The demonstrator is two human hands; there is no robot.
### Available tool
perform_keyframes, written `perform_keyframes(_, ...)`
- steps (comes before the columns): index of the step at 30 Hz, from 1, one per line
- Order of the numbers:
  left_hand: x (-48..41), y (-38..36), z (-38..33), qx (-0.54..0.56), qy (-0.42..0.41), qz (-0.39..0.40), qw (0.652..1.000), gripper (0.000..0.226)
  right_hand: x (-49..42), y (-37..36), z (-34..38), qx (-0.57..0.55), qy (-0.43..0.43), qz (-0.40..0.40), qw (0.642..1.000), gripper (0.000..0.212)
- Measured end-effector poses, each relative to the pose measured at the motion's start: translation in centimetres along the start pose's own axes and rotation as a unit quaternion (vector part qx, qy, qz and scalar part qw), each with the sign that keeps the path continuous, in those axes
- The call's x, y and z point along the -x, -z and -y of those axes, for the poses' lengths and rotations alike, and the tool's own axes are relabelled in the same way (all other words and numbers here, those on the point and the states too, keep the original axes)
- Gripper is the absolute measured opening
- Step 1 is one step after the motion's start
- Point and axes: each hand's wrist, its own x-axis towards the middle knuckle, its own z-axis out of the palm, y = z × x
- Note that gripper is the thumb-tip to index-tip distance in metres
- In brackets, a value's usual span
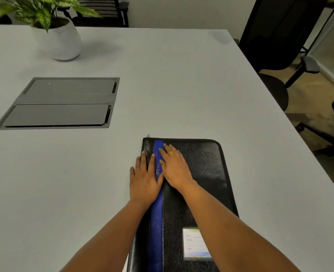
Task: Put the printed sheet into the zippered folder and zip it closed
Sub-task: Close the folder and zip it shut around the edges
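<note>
A black zippered folder with a blue stripe down its left side lies closed and flat on the white table, near the front. A small name card sits in a window on its cover at the lower right. My left hand rests flat on the folder's left edge, fingers spread, partly on the table. Beside it, my right hand lies flat on the cover with fingers over the blue stripe; a ring is on one finger. A zipper pull shows at the folder's far left corner. No printed sheet is visible.
A white table carries a grey recessed cable hatch at the left and a potted plant at the far left. Black office chairs stand beyond the right edge.
</note>
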Motion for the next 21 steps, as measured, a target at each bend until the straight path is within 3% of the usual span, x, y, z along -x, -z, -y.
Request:
perform_keyframes(5,2.8,0.3,0.0,0.004,0.003,0.02,1.0,0.067,4.6,0.4,-1.5,0.059,-0.019,0.014,0.998,0.051)
perform_keyframes(21,14.8,0.2,-1.6,-0.032,-0.02,0.076,0.996,0.07,18.3,-0.1,-2.1,0.103,-0.108,0.048,0.988,0.06)
